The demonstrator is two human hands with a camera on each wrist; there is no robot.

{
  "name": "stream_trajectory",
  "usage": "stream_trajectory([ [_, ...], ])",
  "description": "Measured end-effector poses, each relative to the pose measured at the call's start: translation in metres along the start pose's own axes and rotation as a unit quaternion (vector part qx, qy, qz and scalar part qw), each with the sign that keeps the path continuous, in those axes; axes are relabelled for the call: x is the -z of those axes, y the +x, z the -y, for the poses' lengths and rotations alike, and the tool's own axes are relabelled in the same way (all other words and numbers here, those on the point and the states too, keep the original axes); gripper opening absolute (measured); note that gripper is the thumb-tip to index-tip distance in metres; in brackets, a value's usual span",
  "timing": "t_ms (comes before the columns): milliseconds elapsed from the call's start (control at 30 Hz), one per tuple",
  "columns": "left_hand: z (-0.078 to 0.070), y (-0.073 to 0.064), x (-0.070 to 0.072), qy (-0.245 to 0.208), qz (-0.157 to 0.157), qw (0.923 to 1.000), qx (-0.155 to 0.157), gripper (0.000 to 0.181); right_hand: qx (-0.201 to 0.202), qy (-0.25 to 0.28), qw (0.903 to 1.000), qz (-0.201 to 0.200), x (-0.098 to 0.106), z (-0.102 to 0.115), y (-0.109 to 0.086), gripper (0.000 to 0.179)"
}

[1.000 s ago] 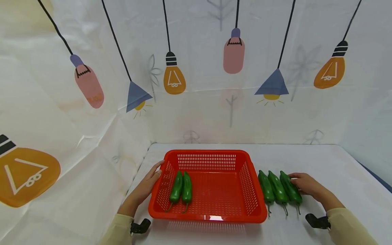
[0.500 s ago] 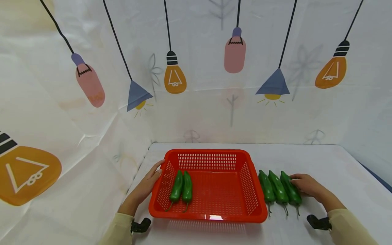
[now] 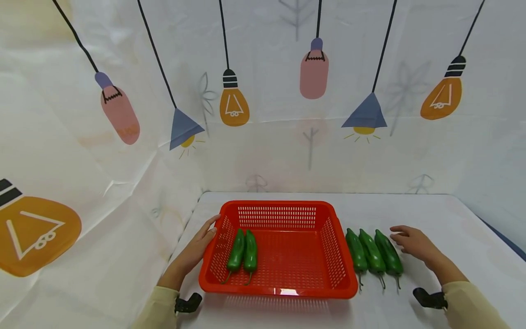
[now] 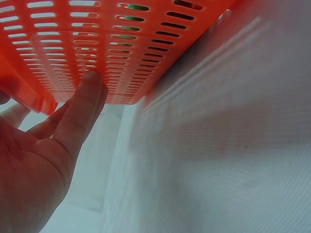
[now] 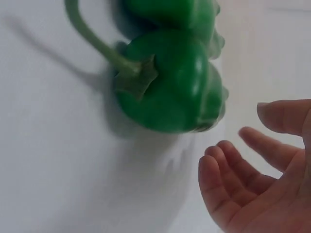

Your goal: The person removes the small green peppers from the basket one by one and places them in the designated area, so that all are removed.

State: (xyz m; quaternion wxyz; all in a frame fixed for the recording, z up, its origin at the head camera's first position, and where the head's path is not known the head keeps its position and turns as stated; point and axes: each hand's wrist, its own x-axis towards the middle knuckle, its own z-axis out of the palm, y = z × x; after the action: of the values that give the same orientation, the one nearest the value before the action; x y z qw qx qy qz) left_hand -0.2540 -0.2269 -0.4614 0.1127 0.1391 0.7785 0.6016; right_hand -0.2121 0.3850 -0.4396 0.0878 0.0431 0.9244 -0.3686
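Observation:
A red plastic basket point(image 3: 287, 292) with slotted walls sits mid-table, with two green peppers point(image 3: 250, 251) lying along its left side. My left hand point(image 3: 196, 249) rests at the basket's left rim; in the left wrist view its straight fingers point(image 4: 80, 111) touch the slotted outer wall. Right of the basket, three more green peppers lie side by side, stems toward me; the outermost pepper point(image 3: 388, 253) is nearest my right hand point(image 3: 417, 242). That hand is off it, fingers spread and loosely bent around nothing. The right wrist view shows a gap between the fingertips and this pepper point(image 5: 170, 87).
A white cloth covers the table point(image 3: 444, 219). Behind it and on the left hangs a white sheet point(image 3: 267, 151) printed with lamps and bulbs. Each wrist wears a small black camera mount, such as the right mount point(image 3: 429, 298).
My right hand has let go of the outermost pepper and drawn slightly away to the right, its fingers opening. The left hand, the basket and the peppers hold their places.

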Motion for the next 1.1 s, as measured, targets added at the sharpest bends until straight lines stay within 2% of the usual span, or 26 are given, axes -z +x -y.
stream_trajectory([
  [533, -0.001, -0.001, -0.001, -0.005, 0.002, 1.0, -0.001, 0.051, 0.096, 0.005, 0.9938, -0.057, -0.008, 0.033, -0.004, 0.055],
  [1100, -0.001, 0.001, 0.0, -0.012, 0.007, 0.9999, -0.005, 0.052, 0.158, 0.028, 0.9852, -0.062, -0.014, 0.06, 0.0, 0.054],
])
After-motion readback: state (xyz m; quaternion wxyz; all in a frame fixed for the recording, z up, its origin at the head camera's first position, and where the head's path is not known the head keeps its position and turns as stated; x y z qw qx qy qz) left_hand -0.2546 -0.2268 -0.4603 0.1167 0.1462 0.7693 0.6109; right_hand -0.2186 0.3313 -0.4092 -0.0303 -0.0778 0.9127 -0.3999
